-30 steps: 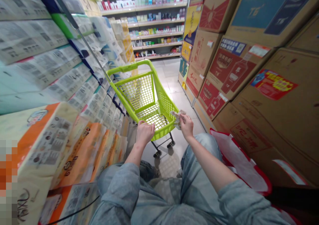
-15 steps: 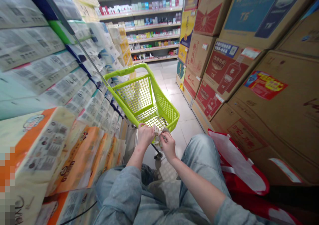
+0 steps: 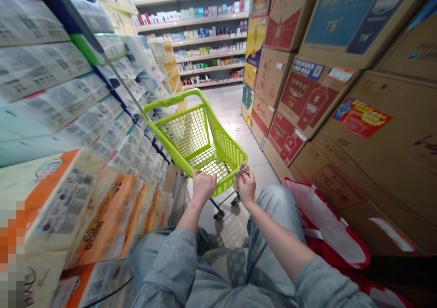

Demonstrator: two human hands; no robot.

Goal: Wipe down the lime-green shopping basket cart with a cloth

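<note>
A lime-green shopping cart (image 3: pixel 223 137) with a lattice basket stands ahead of my knees; through its slots the pale floor shows. My left hand (image 3: pixel 204 185) is closed over the near rim of the basket, knuckles up. At the basket's near right corner, my right hand (image 3: pixel 246 187) pinches a crumpled greyish cloth (image 3: pixel 241 169) between thumb and fingers. The cloth lies against or very close to the rim; exact contact is hard to make out.
Wrapped tissue packs (image 3: pixel 105 208) are stacked along the left. Cardboard cartons (image 3: pixel 362 162) rise on the right, with a red and white bag (image 3: pixel 327 226) by my right knee. Shelves of small goods (image 3: pixel 211 37) stand across the aisle's far end. A grey pole (image 3: pixel 123 80) slants at upper left.
My right hand has moved right with the cloth, from beside my left hand to the basket's corner. My left hand remains on the near rim, slightly shifted.
</note>
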